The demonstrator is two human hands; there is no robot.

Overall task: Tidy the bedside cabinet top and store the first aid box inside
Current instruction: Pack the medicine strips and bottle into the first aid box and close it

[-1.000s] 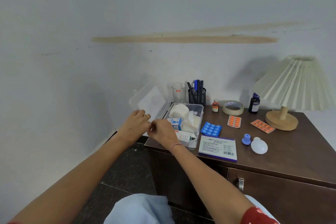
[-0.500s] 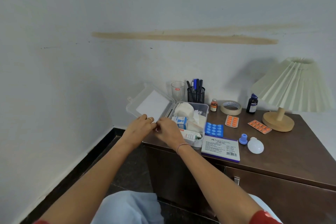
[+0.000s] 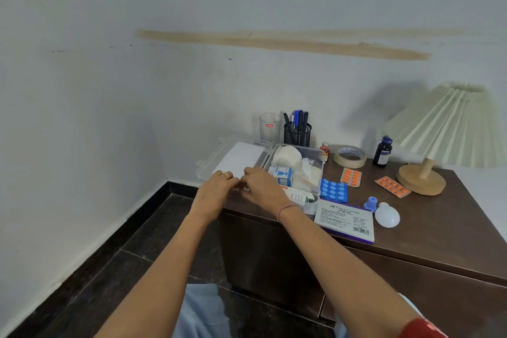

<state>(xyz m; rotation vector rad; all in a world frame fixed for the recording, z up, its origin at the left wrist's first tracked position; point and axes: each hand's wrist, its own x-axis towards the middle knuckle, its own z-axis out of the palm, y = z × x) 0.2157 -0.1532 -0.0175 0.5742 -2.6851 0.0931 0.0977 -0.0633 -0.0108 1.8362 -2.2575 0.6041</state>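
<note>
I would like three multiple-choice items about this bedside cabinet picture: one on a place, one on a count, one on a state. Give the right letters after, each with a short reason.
1. Where is the roll of tape?
A. inside the first aid box
B. on the cabinet top, between the small orange vial and the dark bottle
C. on the floor

2. How many orange pill strips lie on the cabinet top?
A. one
B. two
C. four

3. In what state is the first aid box?
A. open, lid folded back to the left
B. shut and latched
C. upside down

Answers:
1 B: the roll of tape lies flat near the wall, between the vial and the bottle.
2 B: one strip lies beside the blue strip, the other strip near the lamp base.
3 A: the box shows its contents, and the clear lid lies open behind both hands.
</note>
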